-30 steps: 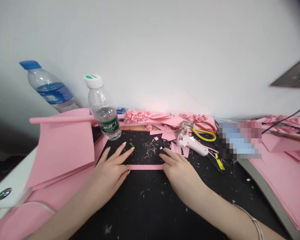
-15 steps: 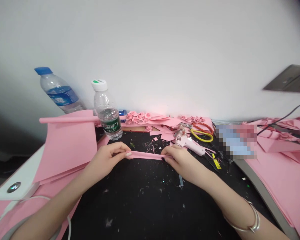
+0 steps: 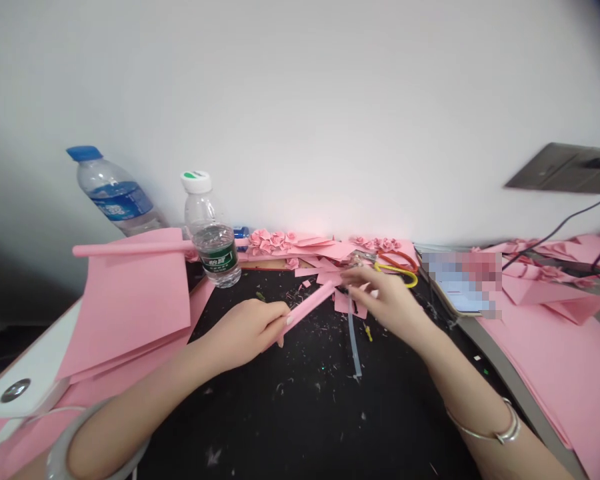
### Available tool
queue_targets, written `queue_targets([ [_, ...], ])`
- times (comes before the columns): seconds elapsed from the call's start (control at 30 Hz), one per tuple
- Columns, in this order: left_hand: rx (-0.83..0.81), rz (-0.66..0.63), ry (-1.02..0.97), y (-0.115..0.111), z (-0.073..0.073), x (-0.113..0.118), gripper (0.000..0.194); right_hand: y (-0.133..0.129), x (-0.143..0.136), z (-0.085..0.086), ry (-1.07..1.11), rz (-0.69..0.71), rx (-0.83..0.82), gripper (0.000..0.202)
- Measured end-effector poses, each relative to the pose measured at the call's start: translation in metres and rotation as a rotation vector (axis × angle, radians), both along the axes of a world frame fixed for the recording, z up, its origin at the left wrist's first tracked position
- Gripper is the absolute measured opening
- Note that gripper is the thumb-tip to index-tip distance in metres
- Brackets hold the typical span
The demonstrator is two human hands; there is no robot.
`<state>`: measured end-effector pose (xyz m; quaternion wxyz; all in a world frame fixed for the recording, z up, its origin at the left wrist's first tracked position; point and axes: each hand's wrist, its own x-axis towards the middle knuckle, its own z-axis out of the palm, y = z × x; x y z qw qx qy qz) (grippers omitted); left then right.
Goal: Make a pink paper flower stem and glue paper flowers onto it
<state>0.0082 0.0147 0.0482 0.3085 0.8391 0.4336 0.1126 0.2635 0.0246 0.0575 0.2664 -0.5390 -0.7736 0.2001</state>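
Note:
My left hand is closed around one end of a narrow pink paper tube, which slants up to the right above the black work surface. My right hand is off the tube, with thumb and fingers curved and apart. It covers most of the pink glue gun; only a grimy part of the glue gun shows past the fingers, and any contact is hidden. Scissors with red and yellow handles lie just behind this hand. Below its fingertips is a translucent strip, perhaps a glue stick.
Two water bottles, one with a white cap and one with a blue cap, stand at left near pink paper sheets. Pink paper roses line the wall. At right are a phone and more pink paper.
My right hand has let go of the pink tube and moved up and right over the glue gun. My left hand has moved slightly right and down, tilting the tube upward.

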Motion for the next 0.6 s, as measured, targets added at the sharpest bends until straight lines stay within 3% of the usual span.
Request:
queue_targets([
  [0.1,-0.013,0.091,-0.01,0.001,-0.004,0.0,0.031,0.008,0.026,-0.008,-0.162,-0.258,0.14,0.033],
  [0.23,-0.031,0.161,-0.072,0.001,-0.016,0.001,0.03,0.013,0.044,-0.03,-0.308,-0.21,0.026,0.038],
  [0.37,-0.078,0.171,-0.139,0.0,-0.028,0.004,0.027,0.014,0.038,-0.046,-0.387,-0.26,0.017,0.045],
  [0.47,-0.11,0.191,-0.196,-0.002,-0.033,0.003,0.027,0.015,0.033,-0.047,-0.418,-0.306,0.027,0.045],
  [0.6,-0.156,0.239,-0.252,-0.004,-0.037,-0.001,0.027,0.012,0.032,-0.037,-0.423,-0.364,0.075,0.042],
])
